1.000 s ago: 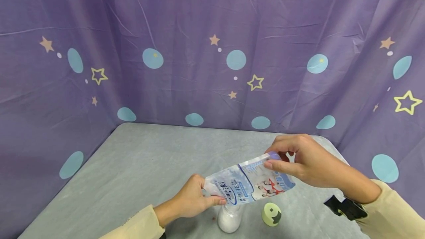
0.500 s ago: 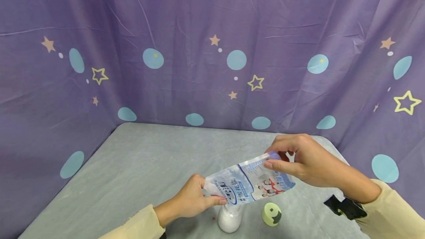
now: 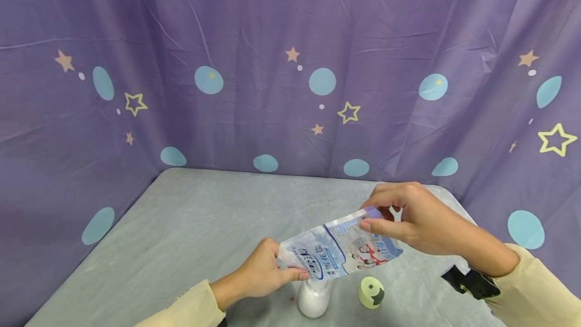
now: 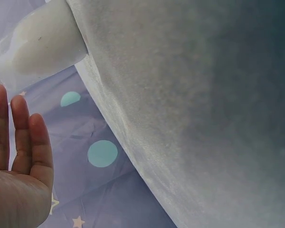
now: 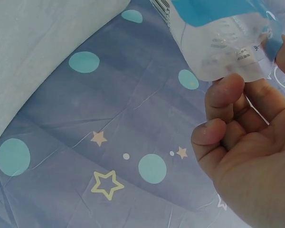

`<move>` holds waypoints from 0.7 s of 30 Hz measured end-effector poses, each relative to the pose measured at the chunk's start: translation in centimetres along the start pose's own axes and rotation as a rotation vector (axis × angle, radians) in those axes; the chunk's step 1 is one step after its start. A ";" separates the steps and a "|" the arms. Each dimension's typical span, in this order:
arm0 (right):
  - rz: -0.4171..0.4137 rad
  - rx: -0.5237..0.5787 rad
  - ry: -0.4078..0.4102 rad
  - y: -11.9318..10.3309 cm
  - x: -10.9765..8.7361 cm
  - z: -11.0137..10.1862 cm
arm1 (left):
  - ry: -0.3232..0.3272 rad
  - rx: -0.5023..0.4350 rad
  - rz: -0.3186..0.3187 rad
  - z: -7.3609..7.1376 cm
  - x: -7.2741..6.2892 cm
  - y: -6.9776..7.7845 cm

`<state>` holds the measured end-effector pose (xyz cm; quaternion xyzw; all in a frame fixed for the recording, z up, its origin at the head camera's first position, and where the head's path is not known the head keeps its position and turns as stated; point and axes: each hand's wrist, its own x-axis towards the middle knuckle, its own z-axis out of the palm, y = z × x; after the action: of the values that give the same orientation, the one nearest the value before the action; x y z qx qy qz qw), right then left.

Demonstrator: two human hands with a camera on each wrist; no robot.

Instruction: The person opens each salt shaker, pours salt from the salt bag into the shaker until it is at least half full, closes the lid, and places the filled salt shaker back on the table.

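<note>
A blue and white printed plastic pouch (image 3: 338, 246) is stretched between both hands, tilted with its right end higher. My left hand (image 3: 260, 271) pinches the lower left end, thumb on the printed face. My right hand (image 3: 410, 218) pinches the upper right corner between thumb and fingers. Right under the pouch's lower end stands a clear jar (image 3: 314, 301) holding white powder; the pouch hides its mouth. In the left wrist view the jar (image 4: 42, 42) is largely filled with white. The right wrist view shows the see-through end of the pouch (image 5: 228, 47) at my fingertips.
A light green lid (image 3: 371, 293) with a dark patch lies on the table to the right of the jar. The grey-covered table (image 3: 218, 216) meets a purple curtain (image 3: 272, 64) at its back and sides. A black strap (image 3: 472, 283) is on the right sleeve.
</note>
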<state>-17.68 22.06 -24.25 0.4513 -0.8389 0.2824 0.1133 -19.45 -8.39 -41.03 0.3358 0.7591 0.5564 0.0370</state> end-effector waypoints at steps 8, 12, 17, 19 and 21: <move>0.028 -0.007 -0.006 0.0 0.0 0.0 | 0.004 -0.004 0.003 0.0 0.0 0.1; 0.018 -0.006 -0.001 0.1 -0.1 0.0 | 0.000 -0.016 0.005 0.0 0.0 0.1; -0.013 -0.031 0.017 0.3 -0.4 0.0 | -0.004 -0.019 0.004 0.1 0.0 0.1; -0.020 -0.038 0.022 0.4 -0.6 0.0 | -0.003 -0.013 0.005 0.1 0.0 0.2; -0.008 -0.043 0.021 0.5 -0.7 -0.1 | 0.001 -0.001 0.008 0.1 0.0 0.2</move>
<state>-17.70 22.85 -24.66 0.4493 -0.8417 0.2684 0.1329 -19.33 -8.27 -40.92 0.3385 0.7574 0.5573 0.0346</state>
